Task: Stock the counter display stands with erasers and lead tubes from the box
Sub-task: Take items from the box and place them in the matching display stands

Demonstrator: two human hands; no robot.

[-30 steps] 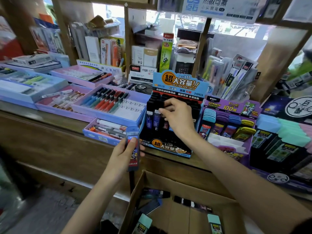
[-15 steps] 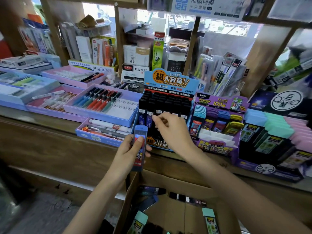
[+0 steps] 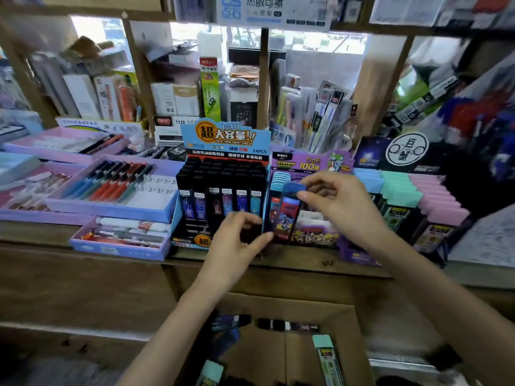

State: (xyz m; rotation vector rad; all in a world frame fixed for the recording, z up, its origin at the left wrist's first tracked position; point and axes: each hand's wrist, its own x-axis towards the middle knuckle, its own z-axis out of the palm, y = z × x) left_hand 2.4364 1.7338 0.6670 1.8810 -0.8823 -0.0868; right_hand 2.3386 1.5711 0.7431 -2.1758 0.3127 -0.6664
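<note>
at the front edge of the counter [image 3: 306,264], 12 o'clock from the cardboard box [image 3: 262,358]: blue-capped lead tube [image 3: 288,211] stood slightly tilted in front of the purple display stand [image 3: 312,162]. right hand [image 3: 345,207] pinched the tube's cap from 3 o'clock. left hand [image 3: 237,243] sat at the tube's 7 o'clock with fingers curled and thumb tip by the tube's bottom end; couldn't tell if it gripped. blue display stand [image 3: 225,140] was at the tube's 9 o'clock, rows of black tubes in it. a few loose packs lay in the box.
</note>
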